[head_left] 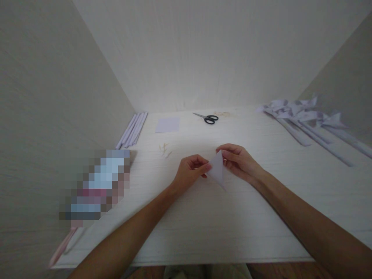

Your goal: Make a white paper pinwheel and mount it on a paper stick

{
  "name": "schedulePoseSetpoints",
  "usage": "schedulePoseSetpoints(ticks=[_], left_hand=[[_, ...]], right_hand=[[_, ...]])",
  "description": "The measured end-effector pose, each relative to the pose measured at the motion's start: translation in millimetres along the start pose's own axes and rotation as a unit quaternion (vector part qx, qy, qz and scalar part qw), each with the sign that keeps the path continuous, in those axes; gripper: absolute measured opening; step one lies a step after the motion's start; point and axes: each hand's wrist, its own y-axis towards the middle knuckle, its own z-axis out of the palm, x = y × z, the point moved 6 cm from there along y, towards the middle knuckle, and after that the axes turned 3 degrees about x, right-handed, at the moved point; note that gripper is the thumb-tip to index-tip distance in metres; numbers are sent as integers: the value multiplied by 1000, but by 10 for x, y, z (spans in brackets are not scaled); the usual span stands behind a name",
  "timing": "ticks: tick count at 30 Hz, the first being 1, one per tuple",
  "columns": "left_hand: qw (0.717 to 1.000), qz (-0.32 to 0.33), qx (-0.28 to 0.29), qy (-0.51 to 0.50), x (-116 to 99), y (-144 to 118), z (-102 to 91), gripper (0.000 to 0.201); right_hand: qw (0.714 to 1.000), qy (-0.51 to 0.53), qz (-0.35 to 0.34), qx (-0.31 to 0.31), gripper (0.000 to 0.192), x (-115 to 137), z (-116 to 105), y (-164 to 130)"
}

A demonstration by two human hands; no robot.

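Two bare hands met over the middle of a white wood-grain bench (pixel 203 232), sharing one small pale lilac folded triangle of paper (pixel 217 170). The left hand (pixel 190 172) pinched the triangle's left corner between thumb and curled fingers (pixel 203 167); the right hand (pixel 240 161) gripped its upper edge, fingers pressed together on the fold. The paper stood tilted just above the bench top, its lowest point aimed toward the near edge.

One pair of black-handled scissors (pixel 207 117) lay near the far wall, blades closed, well apart from the hands. Just to their left lay one flat pale lilac square sheet of paper (pixel 167 124). Along the far left side, against the wall panel, lay a bundle of long pale lilac paper rolls (pixel 133 130) (roughly four, though the exact count could not be told). A few small tan slivers (pixel 164 149) lay scattered between the rolls and the left hand; what they were could not be made out.

On the far right, a heap of finished pale lilac paper pinwheels on long rolled-paper sticks (pixel 305 116) lay overlapping, at least four, too tangled to count exactly. A pixelated block (pixel 95 188) covered something on the left of the bench. No container showed anywhere on the bench.
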Motion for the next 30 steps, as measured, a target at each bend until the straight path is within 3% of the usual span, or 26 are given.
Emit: schedulePoseSetpoints(ticks=[9, 15, 18, 27, 30], left_hand=[[990, 94, -104, -19, -71, 21, -183, 16], [991, 93, -82, 42, -71, 6, -161, 26], [988, 89, -89, 89, -59, -2, -169, 20], [988, 98, -117, 23, -29, 18, -230, 45], [987, 98, -126, 29, -18, 18, -245, 44]], right_hand=[[975, -170, 63, 125, 21, -134, 102, -13], [978, -191, 67, 49, 27, -152, -22, 5], [985, -161, 61, 28, 24, -149, -36, 20], [992, -101, 74, 1, 18, -127, -48, 25], [992, -106, 72, -6, 18, -131, -56, 21]])
